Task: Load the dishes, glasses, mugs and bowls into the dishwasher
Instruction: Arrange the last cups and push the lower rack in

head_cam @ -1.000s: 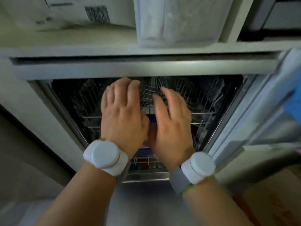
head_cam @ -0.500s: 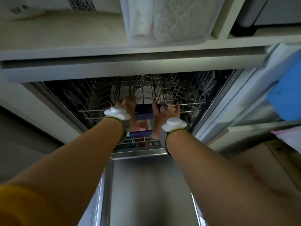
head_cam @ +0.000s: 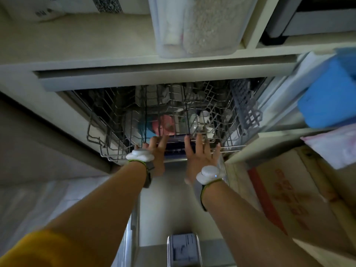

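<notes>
The wire rack (head_cam: 119, 149) of the dishwasher stood partly out of the machine and carried the load. In it sat a pink bowl (head_cam: 163, 124), with white cups (head_cam: 205, 120) to its right and pale dishes (head_cam: 152, 95) farther back. A grey cutlery basket (head_cam: 244, 106) stood at the rack's right edge

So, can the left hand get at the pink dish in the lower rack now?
Probably not directly: the left hand is at the front of the upper rack, whose wires lie over the pink dish.
</notes>
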Motion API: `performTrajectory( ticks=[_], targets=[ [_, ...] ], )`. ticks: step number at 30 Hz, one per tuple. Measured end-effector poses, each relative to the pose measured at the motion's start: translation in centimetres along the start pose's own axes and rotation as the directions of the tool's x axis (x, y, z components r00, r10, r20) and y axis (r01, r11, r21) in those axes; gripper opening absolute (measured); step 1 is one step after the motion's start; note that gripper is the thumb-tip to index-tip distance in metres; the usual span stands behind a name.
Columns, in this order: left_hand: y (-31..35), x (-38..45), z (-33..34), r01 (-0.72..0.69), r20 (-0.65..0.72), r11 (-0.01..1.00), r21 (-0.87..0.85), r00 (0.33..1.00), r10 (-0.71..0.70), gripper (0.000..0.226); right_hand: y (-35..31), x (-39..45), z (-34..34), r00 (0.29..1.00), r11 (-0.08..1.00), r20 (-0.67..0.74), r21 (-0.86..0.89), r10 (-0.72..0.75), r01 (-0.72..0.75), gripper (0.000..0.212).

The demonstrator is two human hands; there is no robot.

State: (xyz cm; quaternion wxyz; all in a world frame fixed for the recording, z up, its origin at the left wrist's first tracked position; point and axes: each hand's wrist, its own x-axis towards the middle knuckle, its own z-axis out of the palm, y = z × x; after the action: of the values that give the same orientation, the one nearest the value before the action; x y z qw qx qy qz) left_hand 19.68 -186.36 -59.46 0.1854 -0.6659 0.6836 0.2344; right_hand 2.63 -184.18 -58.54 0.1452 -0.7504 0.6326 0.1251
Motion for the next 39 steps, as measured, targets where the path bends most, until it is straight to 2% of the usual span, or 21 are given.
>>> performTrajectory(
  ticks=[1,3,4,5,7,9,10,15,18,21,25,31,34,39],
  targets=[
    [-0.2,-1.0,0.5,-0.006,-0.035,1.0,-0.006,0.999,0.005,0.105,-0.6,-1.5,0.3,0.994,0.998,-0.092,-0.034,-0.059,0.056,0.106],
    [-0.1,-1.8,0.7,-0.058,-0.108,0.997,-0.049,0.993,0.052,0.104,-1.7,-2.4,1.6,0.932,0.965,-0.26,-0.007,-0.253,0.26,0.075],
    [-0.3,-2.2,1.1,-0.083,-0.113,0.992,-0.093,0.991,0.072,0.103,-2.5,-2.8,2.2,0.912,0.946,-0.278,0.028,-0.302,0.322,0.066],
    [-0.1,-2.1,0.8,-0.103,-0.127,0.987,-0.123,0.988,0.088,0.101,-3.0,-2.2,2.3,0.91,0.938,-0.27,0.057,-0.315,0.341,0.067],
    [-0.8,-2.1,0.6,-0.113,-0.112,0.981,-0.16,0.989,0.095,0.103,-4.1,-1.4,3.1,0.976,0.974,-0.094,0.094,-0.198,0.206,0.079],
    [-1.4,-2.0,0.8,-0.118,-0.102,0.973,-0.198,0.99,0.099,0.106,-4.2,-0.3,3.6,0.984,0.99,0.136,0.097,-0.112,0.099,0.076],
    [-1.5,-2.2,1.0,-0.125,-0.103,0.969,-0.213,0.989,0.105,0.105,-4.3,-0.1,3.8,0.982,0.992,0.16,0.095,-0.095,0.08,0.074],
    [-1.0,-4.1,4.1,-0.072,-0.079,0.987,-0.144,0.995,0.061,0.104,-4.1,-2.7,4.6,0.982,0.994,0.154,0.02,-0.113,0.112,0.071],
    [-0.5,-6.3,6.5,-0.044,-0.075,0.995,-0.089,0.996,0.038,0.109,-4.5,-5.6,5.5,0.982,0.992,0.143,0.034,-0.122,0.118,0.075],
    [-0.9,-7.4,7.3,-0.024,-0.039,0.992,-0.126,0.999,0.02,0.11,-5.1,-6.4,5.1,0.968,0.994,0.227,0.05,-0.109,0.1,0.076],
    [-0.9,-9.1,7.2,-0.059,0.001,0.982,-0.178,0.998,0.06,0.107,-5.2,-6.9,3.9,0.914,0.992,0.387,0.083,-0.122,0.097,0.073],
    [0.6,-12.0,7.9,-0.067,-0.007,0.976,-0.208,0.998,0.067,0.104,-5.0,-9.8,4.0,0.92,0.992,0.372,0.064,-0.123,0.107,0.06],
    [1.1,-13.5,8.4,-0.065,0.032,0.965,-0.254,0.997,0.075,0.102,-5.0,-11.4,4.4,0.911,0.993,0.394,0.035,-0.121,0.117,0.064],
    [1.0,-15.4,9.2,-0.047,0.063,0.951,-0.307,0.996,0.069,0.098,-5.5,-13.1,4.3,0.88,0.995,0.464,0.056,-0.104,0.088,0.054]
  ],
)
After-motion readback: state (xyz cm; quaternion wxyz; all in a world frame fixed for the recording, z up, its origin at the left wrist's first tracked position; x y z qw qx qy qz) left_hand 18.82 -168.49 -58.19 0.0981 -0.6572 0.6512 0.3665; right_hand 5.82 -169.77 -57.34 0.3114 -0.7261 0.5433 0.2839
